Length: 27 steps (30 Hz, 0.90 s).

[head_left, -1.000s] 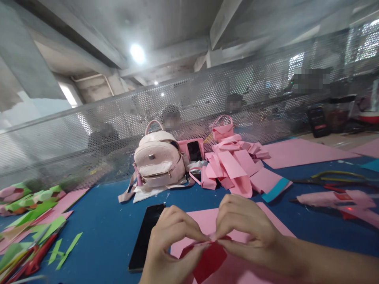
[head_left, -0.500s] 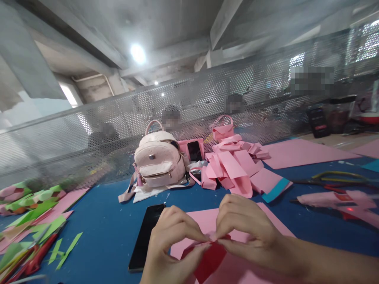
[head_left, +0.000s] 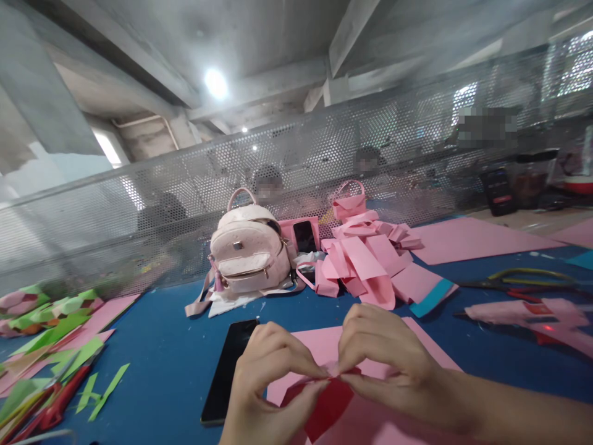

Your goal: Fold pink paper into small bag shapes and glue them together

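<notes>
Between my two hands is a piece of red paper (head_left: 330, 408), its upper edge pinched at the middle. My left hand (head_left: 273, 377) grips it between thumb and forefinger from the left. From the right, my right hand (head_left: 389, 358) pinches the same edge, fingertips almost touching the left ones. Part of the red paper is hidden behind the fingers. Under it lies a pink paper sheet (head_left: 315, 337) on the blue table (head_left: 157, 371). A black phone (head_left: 229, 371) rests just left of my left hand.
Behind my hands stand a pale pink backpack (head_left: 245, 253) and a heap of folded pink paper (head_left: 361, 259). To the right lie a pink glue gun (head_left: 523, 312) and scissors (head_left: 523, 278). Red-handled scissors (head_left: 60, 405) and green paper strips (head_left: 109, 389) are at left. A perforated metal screen (head_left: 185, 191) borders the table.
</notes>
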Each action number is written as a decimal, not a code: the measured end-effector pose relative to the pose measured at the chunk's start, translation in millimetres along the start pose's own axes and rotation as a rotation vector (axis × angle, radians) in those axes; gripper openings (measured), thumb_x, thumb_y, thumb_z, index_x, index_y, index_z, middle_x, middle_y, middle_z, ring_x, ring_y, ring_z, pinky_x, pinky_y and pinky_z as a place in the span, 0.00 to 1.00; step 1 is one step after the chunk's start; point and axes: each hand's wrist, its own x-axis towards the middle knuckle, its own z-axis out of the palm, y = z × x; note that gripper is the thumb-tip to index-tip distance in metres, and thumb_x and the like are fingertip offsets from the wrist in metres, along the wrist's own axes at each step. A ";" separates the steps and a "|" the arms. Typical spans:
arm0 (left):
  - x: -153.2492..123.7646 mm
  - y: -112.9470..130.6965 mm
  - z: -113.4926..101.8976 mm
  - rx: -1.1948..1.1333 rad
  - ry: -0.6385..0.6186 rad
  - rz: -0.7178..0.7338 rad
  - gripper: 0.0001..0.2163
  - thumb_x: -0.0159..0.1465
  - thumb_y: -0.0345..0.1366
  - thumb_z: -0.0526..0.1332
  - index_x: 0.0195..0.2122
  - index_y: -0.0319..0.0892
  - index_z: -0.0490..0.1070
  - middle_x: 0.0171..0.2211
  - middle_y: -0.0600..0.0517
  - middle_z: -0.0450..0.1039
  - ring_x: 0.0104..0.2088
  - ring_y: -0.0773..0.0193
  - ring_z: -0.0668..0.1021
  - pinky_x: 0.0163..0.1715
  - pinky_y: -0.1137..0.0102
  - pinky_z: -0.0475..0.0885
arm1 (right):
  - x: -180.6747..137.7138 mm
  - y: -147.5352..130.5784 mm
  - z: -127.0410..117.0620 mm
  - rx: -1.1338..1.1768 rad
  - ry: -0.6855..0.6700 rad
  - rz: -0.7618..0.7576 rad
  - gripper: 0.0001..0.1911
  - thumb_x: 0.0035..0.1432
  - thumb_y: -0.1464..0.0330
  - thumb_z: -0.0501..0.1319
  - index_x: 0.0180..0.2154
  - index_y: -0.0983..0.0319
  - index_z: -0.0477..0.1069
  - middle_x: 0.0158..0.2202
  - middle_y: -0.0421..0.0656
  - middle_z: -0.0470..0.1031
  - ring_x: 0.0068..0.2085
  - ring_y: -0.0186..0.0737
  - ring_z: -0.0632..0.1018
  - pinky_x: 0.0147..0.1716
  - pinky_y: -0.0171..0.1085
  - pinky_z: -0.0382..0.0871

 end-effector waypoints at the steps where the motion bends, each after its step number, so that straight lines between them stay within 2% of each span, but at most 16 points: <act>1: 0.0 0.0 0.1 0.001 -0.001 0.005 0.07 0.61 0.26 0.70 0.35 0.45 0.77 0.29 0.56 0.79 0.31 0.66 0.78 0.36 0.66 0.68 | 0.2 -0.1 -0.1 -0.001 0.000 0.002 0.05 0.63 0.77 0.65 0.37 0.61 0.75 0.31 0.40 0.76 0.34 0.37 0.72 0.36 0.38 0.62; 19: -1.2 0.9 1.5 -0.005 0.040 0.030 0.08 0.59 0.24 0.71 0.35 0.45 0.77 0.29 0.56 0.79 0.30 0.65 0.77 0.34 0.65 0.68 | 3.1 -1.9 -1.1 -0.017 -0.002 -0.003 0.04 0.65 0.75 0.64 0.37 0.61 0.74 0.31 0.40 0.76 0.34 0.37 0.72 0.36 0.38 0.62; 27: 0.7 -2.2 -0.1 0.005 0.013 -0.067 0.05 0.63 0.27 0.69 0.34 0.46 0.78 0.29 0.56 0.80 0.31 0.64 0.78 0.35 0.67 0.69 | 4.3 -0.9 -0.2 -0.028 0.014 0.019 0.05 0.67 0.72 0.62 0.36 0.61 0.75 0.30 0.41 0.76 0.34 0.38 0.72 0.35 0.38 0.63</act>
